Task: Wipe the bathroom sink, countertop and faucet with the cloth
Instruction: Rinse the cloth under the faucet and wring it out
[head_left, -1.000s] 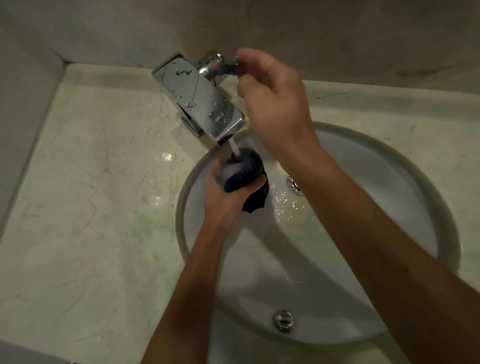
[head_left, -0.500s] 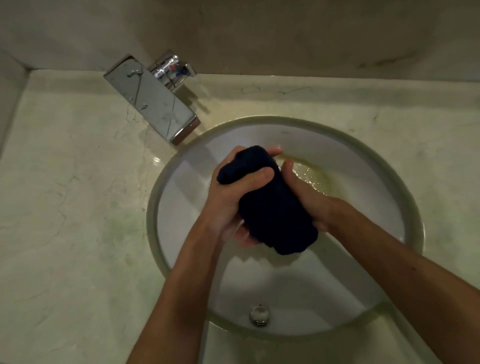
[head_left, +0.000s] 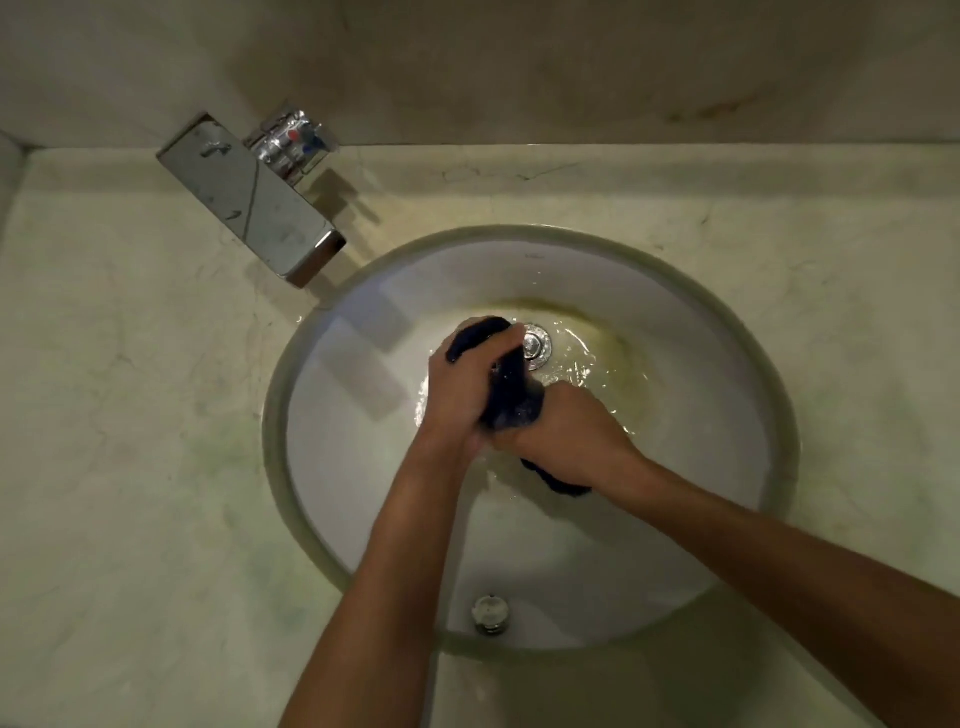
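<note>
A dark blue cloth (head_left: 511, 395) is twisted into a tight roll over the middle of the round white sink (head_left: 675, 322). My left hand (head_left: 462, 389) grips its upper end and my right hand (head_left: 566, 436) grips its lower end, both fists closed around it. A tail of cloth hangs out below my right hand. Water lies in the basin around the chrome drain (head_left: 536, 345). The flat chrome faucet (head_left: 249, 200) stands at the back left on the pale marble countertop (head_left: 130, 415), with no water running from it.
A chrome overflow cap (head_left: 490, 613) sits on the near wall of the basin. A beige wall (head_left: 519, 67) closes the counter at the back and a side wall meets it at the far left. A yellowish stain rings the drain area.
My right hand left the faucet handle and joined the left on the cloth. The water stopped running. Both hands lowered the cloth toward the drain and twisted it tighter.
</note>
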